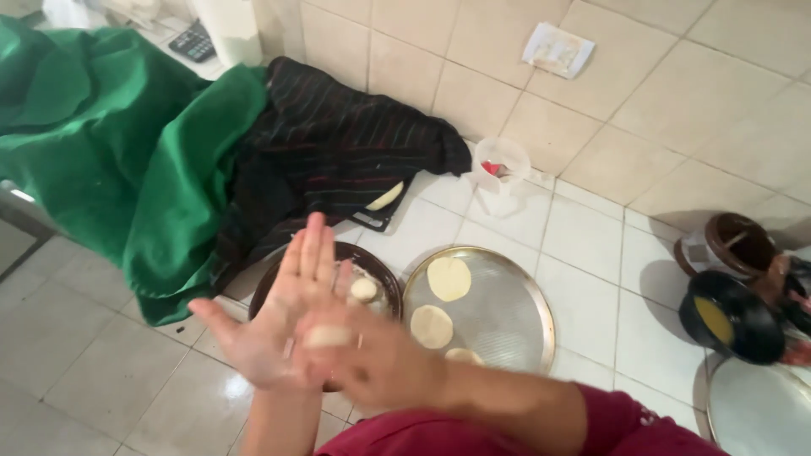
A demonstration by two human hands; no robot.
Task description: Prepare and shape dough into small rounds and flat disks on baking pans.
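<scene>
Left hand [274, 325] flat and open, palm up, fingers together; right hand [367, 359] pressed across it, blurred, forearms crossing low.

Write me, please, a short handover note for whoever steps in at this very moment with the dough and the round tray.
Left hand: open, palm up, under the dough.
Right hand: blurred, laid across the left palm, pressing a small dough piece between both.
Dark bowl behind the hands: at least one dough ball left in it.
Round metal tray beside it: three flattened discs laid out, much of it bare.
Done: three discs. Left: the piece in hand and what is in the bowl.
</scene>
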